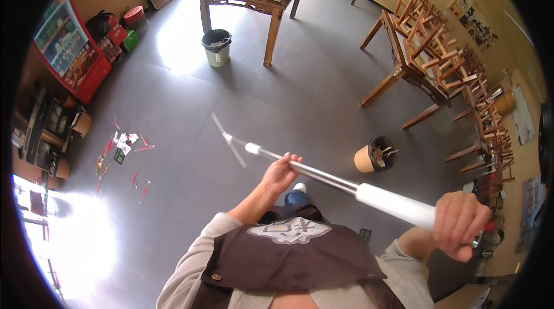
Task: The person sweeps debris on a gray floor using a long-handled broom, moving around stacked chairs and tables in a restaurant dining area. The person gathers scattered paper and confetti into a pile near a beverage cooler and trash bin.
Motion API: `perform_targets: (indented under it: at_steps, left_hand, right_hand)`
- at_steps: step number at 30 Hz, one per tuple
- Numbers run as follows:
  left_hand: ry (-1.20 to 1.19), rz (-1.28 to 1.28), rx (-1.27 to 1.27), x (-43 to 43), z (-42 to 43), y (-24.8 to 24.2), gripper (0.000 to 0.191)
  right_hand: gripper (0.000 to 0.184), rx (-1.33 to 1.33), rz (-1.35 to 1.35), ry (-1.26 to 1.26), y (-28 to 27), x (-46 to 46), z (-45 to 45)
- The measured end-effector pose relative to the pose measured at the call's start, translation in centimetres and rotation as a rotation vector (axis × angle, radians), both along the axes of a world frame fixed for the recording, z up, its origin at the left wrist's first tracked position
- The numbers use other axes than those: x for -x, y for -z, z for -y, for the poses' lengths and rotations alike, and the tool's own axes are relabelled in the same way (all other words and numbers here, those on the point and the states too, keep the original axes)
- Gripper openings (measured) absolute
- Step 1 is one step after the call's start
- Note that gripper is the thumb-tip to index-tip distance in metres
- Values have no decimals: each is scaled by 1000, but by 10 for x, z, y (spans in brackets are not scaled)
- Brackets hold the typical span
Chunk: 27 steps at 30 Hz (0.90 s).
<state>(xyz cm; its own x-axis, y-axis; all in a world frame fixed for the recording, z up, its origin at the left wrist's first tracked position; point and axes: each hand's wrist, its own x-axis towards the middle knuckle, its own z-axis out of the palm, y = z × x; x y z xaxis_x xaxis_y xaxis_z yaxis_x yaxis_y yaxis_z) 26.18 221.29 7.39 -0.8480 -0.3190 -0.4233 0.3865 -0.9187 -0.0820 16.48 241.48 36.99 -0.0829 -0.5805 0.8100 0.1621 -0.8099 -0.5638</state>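
Note:
A long pole with a metal shaft and a white grip sleeve [396,205] slants across in front of my body. My right hand [461,222] is wrapped around the top end of the sleeve. Lower on the shaft, my left hand [282,173] grips the metal part. The far end carries a narrow crossbar head [235,151], which looks like a floor squeegee or sweeper and appears to be at the grey floor [277,105]. To the left of that head lies scattered litter [126,142]: white crumpled paper, red wrappers or strips, and a dark green card.
A tan bin [363,159] with a black liner stands right of the pole. A green bin [217,57] is beside a wooden table [273,34] with upturned chairs. More tables [396,68] stacked with chairs line the right wall. A red drinks cabinet [93,77] stands left.

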Motion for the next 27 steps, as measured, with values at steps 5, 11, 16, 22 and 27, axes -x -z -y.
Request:
perform_targets:
  at_steps: [5, 11, 16, 22, 27]
  left_hand:
    - [141, -4, -156, 105, 7, -8, 14]
    - [244, 175, 69, 240, 49, 43, 9]
    - [253, 263, 133, 297, 90, 76, 5]
    - [76, 250, 131, 289, 61, 61, 10]
    - [-29, 418, 142, 216, 96, 80, 17]
  right_hand:
    - [22, -27, -294, 31, -6, 31, -4]
    - [25, 18, -328, 291, 41, 80, 60]
    - [24, -123, -407, 255, 77, 155, 105]
    - [20, -78, -104, -158, 33, 283, 88]
    - [21, -222, 103, -109, 86, 297, 109]
